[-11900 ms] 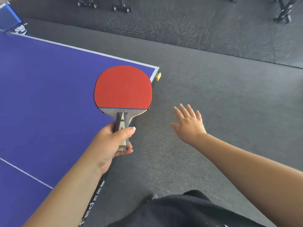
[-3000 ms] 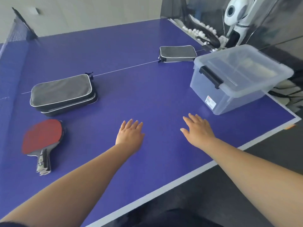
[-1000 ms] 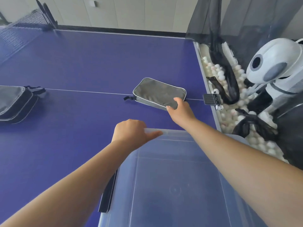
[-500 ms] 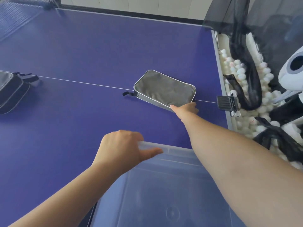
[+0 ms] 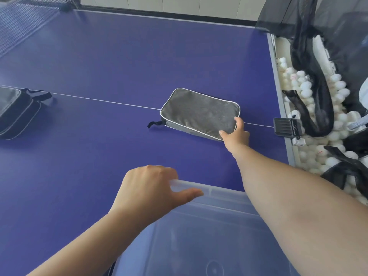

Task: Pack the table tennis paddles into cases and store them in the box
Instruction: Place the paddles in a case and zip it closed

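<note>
A grey paddle case [image 5: 199, 111] with white piping lies on the blue table [image 5: 119, 56] across the white centre line. My right hand [image 5: 236, 134] grips its near right corner, thumb on top. My left hand [image 5: 151, 188] rests on the far left corner of the clear plastic box's lid [image 5: 199, 236], fingers curled over the rim. Two more grey cases [image 5: 14, 110] lie stacked at the left edge of view. No paddle is in sight.
The table's net [image 5: 23, 18] runs along the far left. Off the right edge, a black catch net [image 5: 310, 76] holds several white balls [image 5: 304, 86]. A black clamp [image 5: 286, 127] sits on the table's right rim.
My right hand has closed around the case's corner, with the thumb now on top. My left hand stays on the box lid.
</note>
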A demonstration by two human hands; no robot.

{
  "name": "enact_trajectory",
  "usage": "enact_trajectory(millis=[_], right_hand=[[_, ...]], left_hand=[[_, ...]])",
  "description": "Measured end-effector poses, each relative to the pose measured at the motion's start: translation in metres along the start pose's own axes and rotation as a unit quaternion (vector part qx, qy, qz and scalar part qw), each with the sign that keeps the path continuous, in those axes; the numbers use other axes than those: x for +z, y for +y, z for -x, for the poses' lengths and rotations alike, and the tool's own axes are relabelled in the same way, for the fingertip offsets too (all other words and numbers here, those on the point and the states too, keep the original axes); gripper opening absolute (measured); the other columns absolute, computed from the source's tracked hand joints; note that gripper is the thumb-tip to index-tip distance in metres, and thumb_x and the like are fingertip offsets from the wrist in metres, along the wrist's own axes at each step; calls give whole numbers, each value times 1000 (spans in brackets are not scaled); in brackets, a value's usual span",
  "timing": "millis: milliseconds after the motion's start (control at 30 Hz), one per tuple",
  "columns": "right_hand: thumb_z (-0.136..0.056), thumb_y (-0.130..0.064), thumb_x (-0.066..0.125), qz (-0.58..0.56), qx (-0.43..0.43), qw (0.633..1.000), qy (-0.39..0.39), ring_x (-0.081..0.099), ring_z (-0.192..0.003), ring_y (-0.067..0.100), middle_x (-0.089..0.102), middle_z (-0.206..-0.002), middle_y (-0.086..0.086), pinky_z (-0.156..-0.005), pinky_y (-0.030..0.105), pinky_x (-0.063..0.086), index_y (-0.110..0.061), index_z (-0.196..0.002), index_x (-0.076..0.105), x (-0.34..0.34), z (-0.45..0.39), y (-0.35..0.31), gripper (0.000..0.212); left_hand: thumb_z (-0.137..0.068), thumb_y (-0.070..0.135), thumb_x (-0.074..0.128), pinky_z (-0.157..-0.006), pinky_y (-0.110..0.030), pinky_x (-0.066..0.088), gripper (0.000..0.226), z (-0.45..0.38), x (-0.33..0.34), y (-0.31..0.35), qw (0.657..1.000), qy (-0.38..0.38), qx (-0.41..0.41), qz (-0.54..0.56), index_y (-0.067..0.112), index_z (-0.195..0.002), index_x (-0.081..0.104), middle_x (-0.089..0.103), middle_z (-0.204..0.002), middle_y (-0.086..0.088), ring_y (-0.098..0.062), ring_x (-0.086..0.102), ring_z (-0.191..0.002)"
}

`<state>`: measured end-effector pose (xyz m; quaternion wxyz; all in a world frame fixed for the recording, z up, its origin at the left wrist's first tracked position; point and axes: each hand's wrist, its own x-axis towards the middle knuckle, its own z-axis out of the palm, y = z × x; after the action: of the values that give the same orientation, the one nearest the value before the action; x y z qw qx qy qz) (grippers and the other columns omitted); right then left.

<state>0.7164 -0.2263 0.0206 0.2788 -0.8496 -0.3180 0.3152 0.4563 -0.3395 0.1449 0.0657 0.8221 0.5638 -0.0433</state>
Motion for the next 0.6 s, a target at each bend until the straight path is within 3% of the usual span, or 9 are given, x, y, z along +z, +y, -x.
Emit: enact_trajectory(millis=[67,133,200,300,467,600], right_hand=[[-88,-35,65,14,-19,999,-30,54,-71,19,39,-120,4,-67,34,51,-42,-137,37,0,1,-1,56],[-89,-31,64,19,-33,998,-55,61,-70,21,47,-120,4,-72,38,58,-38,-131,41,0,4,-4,49],[-90,-30,63,27,-57,996,-71,63,-76,23,50,-111,1,-78,42,58,-35,-129,41,-3,9,-11,45],[-88,-33,64,46,-105,993,-43,59,-89,25,52,-108,-1,-76,37,54,-34,-127,43,-11,19,-31,44],[-88,-10,64,-123,-79,987,-61,59,-98,20,43,-115,-4,-69,33,61,-32,-128,48,-18,49,-60,49],[-87,4,57,-181,-82,980,-14,56,-102,23,43,-122,1,-62,30,61,-32,-126,51,-29,81,-66,54]], left_hand=[[-49,95,7,-57,-28,42,96,0,-1,0,1000,-3,-1,1,21,-80,60,59,-67,4,-11,53,-63],[-49,95,6,-58,-29,44,96,0,-1,0,1000,-8,-3,1,22,-81,60,60,-69,5,-10,54,-64],[-51,96,9,-57,-28,43,94,0,-2,1,1000,-12,-3,-1,23,-81,60,61,-69,5,-10,55,-64],[-62,95,26,-59,-30,44,83,1,-6,2,1000,-21,-5,3,22,-80,62,61,-69,5,-13,56,-65],[-69,91,33,-59,-31,44,75,1,-9,3,1000,-21,-8,11,23,-79,62,60,-68,5,-15,57,-68],[-72,89,35,-61,-32,46,72,3,-10,3,999,-23,-7,33,23,-80,63,61,-71,6,-17,59,-70]])
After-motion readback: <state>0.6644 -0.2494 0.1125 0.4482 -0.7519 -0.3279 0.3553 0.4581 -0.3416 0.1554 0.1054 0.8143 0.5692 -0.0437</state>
